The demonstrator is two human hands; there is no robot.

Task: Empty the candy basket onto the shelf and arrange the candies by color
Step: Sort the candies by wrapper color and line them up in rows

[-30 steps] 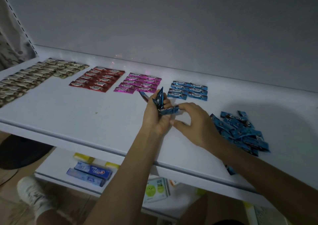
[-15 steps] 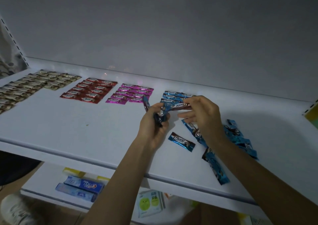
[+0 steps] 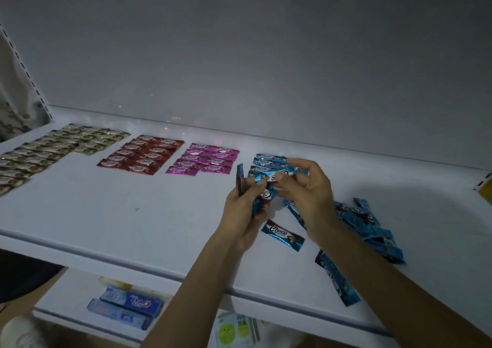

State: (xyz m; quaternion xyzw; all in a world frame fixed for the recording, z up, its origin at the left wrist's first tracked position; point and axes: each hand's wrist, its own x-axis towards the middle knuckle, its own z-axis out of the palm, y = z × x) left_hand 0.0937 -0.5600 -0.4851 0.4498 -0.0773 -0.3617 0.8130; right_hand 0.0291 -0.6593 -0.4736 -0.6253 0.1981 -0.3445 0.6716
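The small sheaf of blue candies is what I'd worry about. The left hand has its fingers curled round several slick foil wrappers stood on edge, held just above the shelf. The right hand pinches one candy at the top of that sheaf between thumb and fingertips. Pull it too briskly, I'd say, and its neighbours could slide out with it, scattering over the laid-out blue rows just behind the hands or knocking them askew.

The candies are flat oblong sachets in shiny blue foil, with a brown band, white "Choco" lettering and crimped ends. One at the left of the sheaf shows a darker face. They look light and slippery, the sort that skate on a smooth board.

Just below the hands a loose candy lies on its own. To the right sits an unsorted blue heap, wrappers lying over one another. A stray blue piece lies close to the shelf's front lip, right beside the right forearm, so a careless sweep of that arm could send it off the edge to the floor.

Further left are the finished blocks: the pink block, the red block and the gold block, each apart from the next. The light is dim, which won't help in spotting a stray colour. I can't see the basket from here, and only blue seems left to place
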